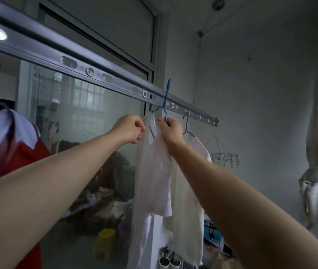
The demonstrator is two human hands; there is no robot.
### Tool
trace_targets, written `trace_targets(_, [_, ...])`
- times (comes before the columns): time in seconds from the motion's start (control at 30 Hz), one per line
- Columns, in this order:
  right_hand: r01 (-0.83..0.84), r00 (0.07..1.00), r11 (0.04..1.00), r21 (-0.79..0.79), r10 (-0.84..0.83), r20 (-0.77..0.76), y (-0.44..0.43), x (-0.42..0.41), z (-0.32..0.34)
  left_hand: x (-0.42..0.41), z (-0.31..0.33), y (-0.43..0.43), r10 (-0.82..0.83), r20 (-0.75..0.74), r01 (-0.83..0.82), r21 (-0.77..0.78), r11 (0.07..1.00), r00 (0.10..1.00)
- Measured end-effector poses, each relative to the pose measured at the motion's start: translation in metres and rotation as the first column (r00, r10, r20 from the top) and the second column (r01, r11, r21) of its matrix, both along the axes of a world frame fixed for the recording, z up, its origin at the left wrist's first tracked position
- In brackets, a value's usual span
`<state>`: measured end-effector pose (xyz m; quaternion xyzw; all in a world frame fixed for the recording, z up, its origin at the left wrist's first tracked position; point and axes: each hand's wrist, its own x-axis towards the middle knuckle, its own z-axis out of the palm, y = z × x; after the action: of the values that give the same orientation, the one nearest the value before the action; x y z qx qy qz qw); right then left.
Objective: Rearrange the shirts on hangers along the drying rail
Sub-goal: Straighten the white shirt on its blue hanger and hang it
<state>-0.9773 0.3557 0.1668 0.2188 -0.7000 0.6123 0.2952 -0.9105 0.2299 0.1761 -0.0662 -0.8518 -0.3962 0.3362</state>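
Grey balcony rail [115, 81] — right hand [170, 131] pinches the blue hanger [166, 101], left hand [130, 129] curled, grip unclear.

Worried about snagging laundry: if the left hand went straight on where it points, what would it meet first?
Probably the sheer white shirt hanging right beside the left hand; the depth between them is unclear.

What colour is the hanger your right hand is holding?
Blue. The hanger gripped by the right hand shows best in the head view.
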Motion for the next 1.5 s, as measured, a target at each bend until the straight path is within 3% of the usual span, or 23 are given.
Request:
trace_targets(0.17, [-0.137,0.988,0.989,0.053,0.133,0.079,0.026,0.029,-0.014,0.008,-0.012,0.013,-0.030,0.044,0.031,-0.030,0.999,0.999])
trace_targets(0.33, [-0.243,0.959,0.940,0.241,0.195,0.206,0.057,0.060,-0.046,0.020,-0.037,0.022,-0.054,0.137,0.069,-0.108,0.992,0.989])
trace_targets(0.6, [-0.348,0.878,0.903,0.252,0.220,0.425,0.116,0.117,-0.108,0.045,-0.095,0.032,0.015,0.194,0.036,-0.260,0.965,0.981])
trace_targets(0.77, [-0.411,0.850,0.858,0.309,0.239,0.469,0.140,0.160,-0.136,0.072,-0.121,0.069,-0.204,0.262,0.230,-0.072,0.971,0.943])
trace_targets(0.87, [-0.428,0.833,0.865,0.262,0.264,0.487,0.148,0.178,-0.151,0.090,-0.123,0.093,-0.347,0.336,0.331,0.106,0.938,0.876])
trace_targets(0.93, [-0.402,0.836,0.887,0.227,0.255,0.487,0.151,0.184,-0.165,0.102,-0.127,0.106,-0.373,0.388,0.345,0.144,0.928,0.843])
trace_targets(1.07, [-0.372,0.805,0.910,0.184,0.217,0.552,0.164,0.214,-0.191,0.127,-0.143,0.128,-0.344,0.475,0.328,0.120,0.937,0.810])
trace_targets(1.17, [-0.310,0.815,0.894,0.324,0.075,0.574,0.166,0.234,-0.198,0.148,-0.156,0.143,-0.317,0.448,0.313,0.085,0.946,0.836])
trace_targets(1.27, [-0.265,0.804,0.939,0.220,0.090,0.587,0.154,0.245,-0.201,0.170,-0.167,0.156,-0.293,0.411,0.337,-0.037,0.941,0.863])
trace_targets(1.37, [-0.188,0.827,0.948,0.258,0.011,0.562,0.150,0.254,-0.206,0.193,-0.174,0.151,-0.256,0.325,0.296,-0.080,0.952,0.911])
trace_targets(1.43, [-0.201,0.835,0.960,0.196,0.063,0.546,0.154,0.260,-0.208,0.202,-0.182,0.137,-0.207,0.316,0.246,-0.088,0.965,0.926])
trace_targets(1.5, [-0.279,0.803,0.956,0.089,0.182,0.567,0.159,0.269,-0.207,0.208,-0.198,0.118,-0.040,0.358,0.122,-0.209,0.970,0.933])
